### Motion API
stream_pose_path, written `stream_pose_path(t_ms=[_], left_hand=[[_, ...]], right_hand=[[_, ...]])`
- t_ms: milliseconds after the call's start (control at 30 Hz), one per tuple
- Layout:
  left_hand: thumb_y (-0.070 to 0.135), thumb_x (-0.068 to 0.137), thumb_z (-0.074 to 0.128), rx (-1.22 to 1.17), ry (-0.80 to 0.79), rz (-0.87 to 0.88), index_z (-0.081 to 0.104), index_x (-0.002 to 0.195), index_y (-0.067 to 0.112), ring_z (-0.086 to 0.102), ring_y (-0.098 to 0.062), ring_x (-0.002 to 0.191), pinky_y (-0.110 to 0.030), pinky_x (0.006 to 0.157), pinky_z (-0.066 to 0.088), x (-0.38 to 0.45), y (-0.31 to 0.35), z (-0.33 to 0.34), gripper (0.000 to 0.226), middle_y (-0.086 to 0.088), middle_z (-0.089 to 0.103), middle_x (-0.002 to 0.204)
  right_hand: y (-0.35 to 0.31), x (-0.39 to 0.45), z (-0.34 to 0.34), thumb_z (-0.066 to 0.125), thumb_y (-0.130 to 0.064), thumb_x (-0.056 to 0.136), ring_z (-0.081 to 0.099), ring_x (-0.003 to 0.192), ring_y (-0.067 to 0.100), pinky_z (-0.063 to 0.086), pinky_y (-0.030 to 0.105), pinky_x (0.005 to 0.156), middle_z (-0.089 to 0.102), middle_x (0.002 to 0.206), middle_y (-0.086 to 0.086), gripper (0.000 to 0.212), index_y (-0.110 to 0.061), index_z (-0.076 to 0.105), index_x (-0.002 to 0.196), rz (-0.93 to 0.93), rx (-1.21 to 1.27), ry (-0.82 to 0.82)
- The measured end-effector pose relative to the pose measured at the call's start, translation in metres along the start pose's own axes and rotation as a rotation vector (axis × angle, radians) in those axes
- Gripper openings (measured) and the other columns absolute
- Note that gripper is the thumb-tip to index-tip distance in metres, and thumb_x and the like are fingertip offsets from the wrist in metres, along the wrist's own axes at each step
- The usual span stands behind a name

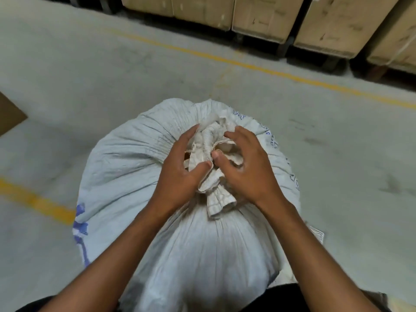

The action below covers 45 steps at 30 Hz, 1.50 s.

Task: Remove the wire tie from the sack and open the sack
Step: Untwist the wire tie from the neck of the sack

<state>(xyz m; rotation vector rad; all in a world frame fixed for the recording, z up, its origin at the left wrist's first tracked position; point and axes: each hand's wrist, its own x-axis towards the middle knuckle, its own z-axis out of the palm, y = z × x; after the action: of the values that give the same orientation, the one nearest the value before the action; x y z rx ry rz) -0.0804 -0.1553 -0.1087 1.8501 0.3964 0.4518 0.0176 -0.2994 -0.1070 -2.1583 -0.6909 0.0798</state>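
Note:
A full white woven sack (pixel 126 167) with blue print stands on the floor right below me. Its top is gathered into a crumpled, cream-coloured bunched neck (pixel 213 145). My left hand (pixel 180 174) grips the left side of that bunch, thumb pressed into the folds. My right hand (pixel 245 167) holds the right side, thumb meeting the left thumb at the middle. No wire tie shows; the base of the neck is hidden under my hands and the folds.
Grey concrete floor (pixel 112 75) with yellow painted lines (pixel 247 64) surrounds the sack. Several cardboard boxes (pixel 265 16) on pallets line the far edge. A brown cardboard corner (pixel 9 115) juts in at the left.

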Motion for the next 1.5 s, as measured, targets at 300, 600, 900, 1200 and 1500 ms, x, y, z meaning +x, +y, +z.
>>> stream_pose_path(t_ms=[300, 600, 900, 1200, 1500], left_hand=[[0.018, 0.100, 0.067, -0.203, -0.043, 0.096, 0.033, 0.163, 0.026, 0.043, 0.024, 0.136, -0.009, 0.104, 0.047, 0.005, 0.010, -0.007, 0.072, 0.014, 0.040, 0.163], [0.008, 0.090, 0.078, 0.018, 0.058, 0.148, 0.071, 0.133, 0.023, 0.074, -0.016, 0.110, -0.046, 0.095, 0.062, 0.073, -0.021, -0.004, 0.046, 0.004, 0.068, 0.136], [0.001, 0.083, 0.085, 0.165, -0.080, 0.205, 0.058, 0.085, 0.014, 0.063, -0.004, 0.089, -0.016, 0.078, 0.051, 0.077, -0.037, -0.023, 0.030, -0.003, 0.054, 0.103], [0.032, 0.082, 0.090, 0.412, -0.314, 0.253, 0.084, 0.095, 0.036, 0.058, 0.001, 0.118, -0.026, 0.102, 0.052, 0.069, -0.051, -0.031, 0.015, 0.014, 0.040, 0.132], [0.029, 0.091, 0.082, 0.467, -0.284, 0.219, 0.078, 0.096, 0.031, 0.058, -0.012, 0.116, -0.038, 0.093, 0.060, 0.069, -0.063, -0.024, 0.007, 0.009, 0.040, 0.134]], right_hand=[[0.003, -0.025, -0.029, 0.070, -0.059, 0.086, 0.056, 0.101, 0.028, 0.049, 0.046, 0.087, 0.058, 0.111, 0.009, 0.056, -0.013, 0.065, 0.117, -0.454, -0.078, 0.257], [0.023, 0.017, -0.005, 0.083, -0.017, 0.083, 0.049, 0.102, 0.033, 0.033, 0.042, 0.078, 0.064, 0.117, 0.013, 0.015, -0.019, 0.075, 0.096, -0.448, -0.589, 0.223], [0.036, 0.039, -0.006, 0.077, 0.010, 0.077, 0.059, 0.100, 0.036, 0.038, 0.046, 0.085, 0.064, 0.105, 0.012, 0.031, -0.015, 0.070, 0.093, -0.494, -0.545, 0.133], [0.040, 0.040, -0.006, 0.067, -0.007, 0.075, 0.056, 0.117, 0.026, 0.042, 0.055, 0.100, 0.058, 0.116, 0.004, 0.027, -0.026, 0.081, 0.085, -0.322, -0.140, -0.095], [0.046, 0.036, 0.021, 0.085, -0.034, 0.083, 0.036, 0.147, 0.035, 0.025, 0.062, 0.117, 0.051, 0.147, 0.008, 0.016, -0.039, 0.083, 0.098, -0.258, -0.272, -0.193]])
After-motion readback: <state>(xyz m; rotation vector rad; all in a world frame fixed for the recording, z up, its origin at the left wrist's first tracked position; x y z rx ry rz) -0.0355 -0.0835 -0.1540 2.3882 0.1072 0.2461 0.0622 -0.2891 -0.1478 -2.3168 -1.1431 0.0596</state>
